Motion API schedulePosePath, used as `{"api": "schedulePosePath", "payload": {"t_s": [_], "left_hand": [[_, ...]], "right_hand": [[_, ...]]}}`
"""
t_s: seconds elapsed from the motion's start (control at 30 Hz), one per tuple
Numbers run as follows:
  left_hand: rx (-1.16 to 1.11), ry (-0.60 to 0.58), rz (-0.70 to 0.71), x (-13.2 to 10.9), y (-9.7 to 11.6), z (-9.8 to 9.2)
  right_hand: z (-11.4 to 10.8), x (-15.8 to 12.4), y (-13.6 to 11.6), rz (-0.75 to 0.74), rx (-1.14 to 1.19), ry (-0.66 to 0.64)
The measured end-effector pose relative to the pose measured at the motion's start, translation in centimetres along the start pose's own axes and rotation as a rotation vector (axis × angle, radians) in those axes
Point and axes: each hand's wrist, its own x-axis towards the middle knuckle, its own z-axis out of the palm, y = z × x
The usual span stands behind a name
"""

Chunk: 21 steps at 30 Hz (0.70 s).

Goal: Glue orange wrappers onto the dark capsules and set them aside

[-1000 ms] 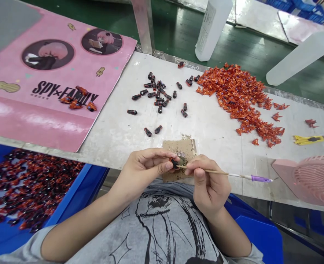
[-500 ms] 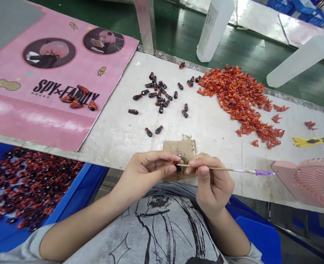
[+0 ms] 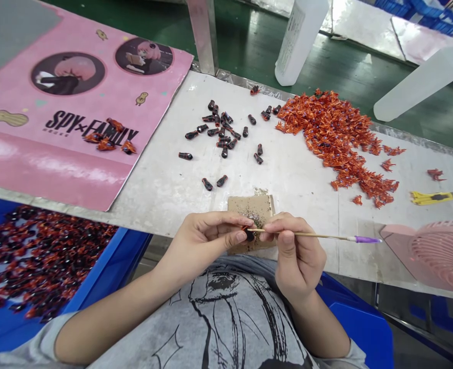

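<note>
Between the thumb and fingers of my left hand (image 3: 207, 237) is a small black and red plastic piece (image 3: 249, 234), partly hidden by the fingertips. My right hand (image 3: 297, 251) pinches a thin wooden stick (image 3: 322, 236) that has a purple sleeve at its far right end. The stick's left tip meets the black piece, or lies just in front of it; I cannot tell which. Under both hands lies a square of brown cardboard (image 3: 239, 205) speckled with dark, shiny spots.
Black and red pieces (image 3: 222, 137) lie scattered ahead, with a heap of orange pieces (image 3: 334, 138) to their right. A blue bin (image 3: 96, 277) holds many more at left. Two white bottles (image 3: 299, 46), a yellow cutter-like tool (image 3: 436, 198), a pink fan (image 3: 441, 251) and a pink printed sheet (image 3: 73, 174) surround the workspace.
The purple end of the stick has shifted slightly left and up, with a small movement of my right hand. My left hand stays nearly still, holding the same piece.
</note>
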Motion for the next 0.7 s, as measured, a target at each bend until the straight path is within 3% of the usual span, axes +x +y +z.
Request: {"api": "schedulePosePath", "payload": {"t_s": [0.5,0.7], "left_hand": [[-0.14,-0.043,-0.085,0.11,-0.02,0.62],[-0.152,-0.04,-0.122,0.15,-0.23,0.65]], "right_hand": [[-0.14,-0.03,0.38,-0.01,-0.024,-0.009],[-0.95,0.19,-0.05,0.024,0.135,0.008]]}}
